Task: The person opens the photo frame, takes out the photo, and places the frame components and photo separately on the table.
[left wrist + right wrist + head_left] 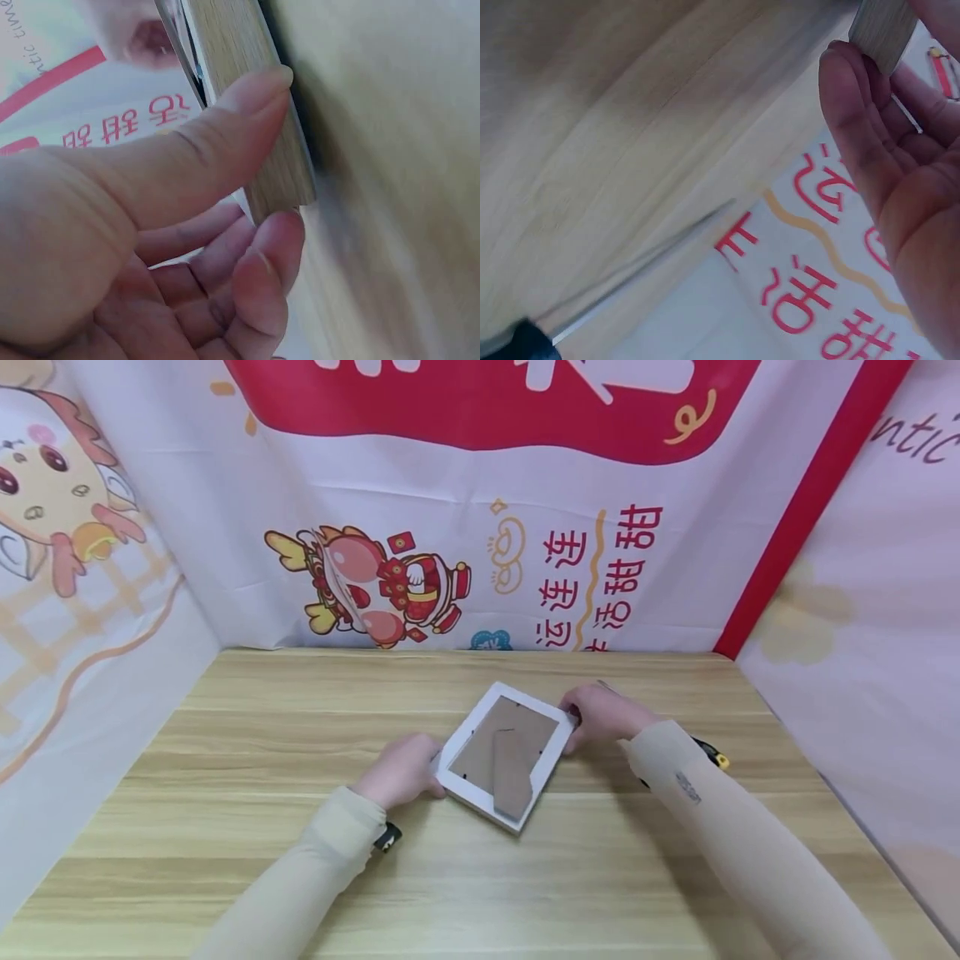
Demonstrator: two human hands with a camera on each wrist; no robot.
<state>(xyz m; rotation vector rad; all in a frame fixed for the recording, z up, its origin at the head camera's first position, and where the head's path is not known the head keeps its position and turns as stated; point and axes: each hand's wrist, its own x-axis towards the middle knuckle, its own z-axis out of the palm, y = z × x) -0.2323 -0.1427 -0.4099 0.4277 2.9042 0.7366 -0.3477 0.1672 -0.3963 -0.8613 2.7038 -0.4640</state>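
Note:
A picture frame (471, 791) lies back side up between the two hands, turned at a slant. Its white border surrounds a brown backing board (480, 747), on which a brown easel leg (513, 777) lies flat. My left hand (403, 770) grips the left corner. In the left wrist view its thumb (240, 112) presses on the frame's wood-grain edge (236, 52), with fingers curled at the corner. At the opposite, far right side, my right hand (603, 717) holds the frame's edge. The right wrist view shows curled fingers (855, 112) around a corner (881, 34).
A screwdriver with a black and yellow handle (714, 754) lies on the wood-grain table (300, 710), partly hidden beneath the right forearm. Its thin metal shaft (641, 266) shows in the right wrist view. Printed cloth (450, 485) hangs behind the table and along both sides.

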